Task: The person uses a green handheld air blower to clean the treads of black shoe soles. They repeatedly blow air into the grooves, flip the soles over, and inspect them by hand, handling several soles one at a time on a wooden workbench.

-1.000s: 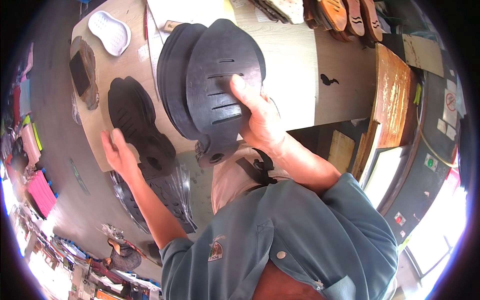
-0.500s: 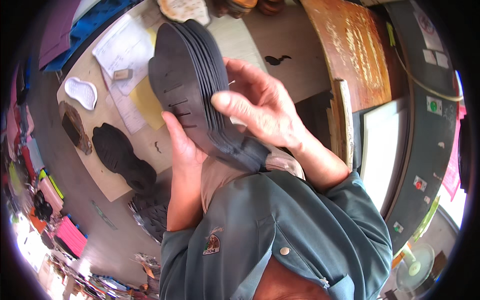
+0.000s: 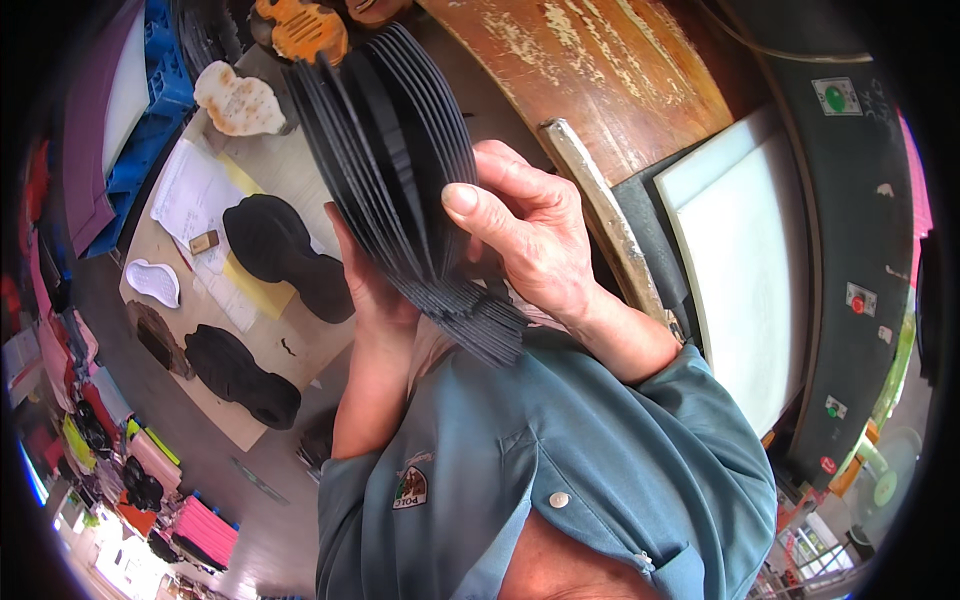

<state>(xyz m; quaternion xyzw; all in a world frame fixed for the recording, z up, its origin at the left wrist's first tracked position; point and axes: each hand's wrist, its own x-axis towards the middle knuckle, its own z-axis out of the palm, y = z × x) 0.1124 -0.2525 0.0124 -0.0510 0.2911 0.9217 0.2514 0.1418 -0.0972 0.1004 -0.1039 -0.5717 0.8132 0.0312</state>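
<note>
A thick stack of black shoe-sole pieces (image 3: 375, 150) stands tilted between my two hands, edges toward me. Its layers are fanned, with a dark gap between the left and right parts. My left hand (image 3: 375, 290) grips the left side near the narrow middle; most of its fingers are hidden behind the stack. My right hand (image 3: 535, 225) pinches the right-hand layers, thumb on the near edge and fingers behind. Left of the stack, one black sole piece (image 3: 265, 240) lies across the papers, and another dark sole shape (image 3: 240, 375) rests nearer the table's edge.
On the pale table (image 3: 245, 425) are papers (image 3: 190, 190), a small block (image 3: 204, 241), a white sole-shaped piece (image 3: 153, 284) and a stained pale pad (image 3: 240, 102). A worn wooden board (image 3: 600, 80), a white slab (image 3: 740, 270) and a dark machine panel (image 3: 850, 230) stand to the right.
The stack has turned from showing its flat face to showing its edges, and its layers have spread apart. A second black sole piece now lies on the papers. My view has shifted.
</note>
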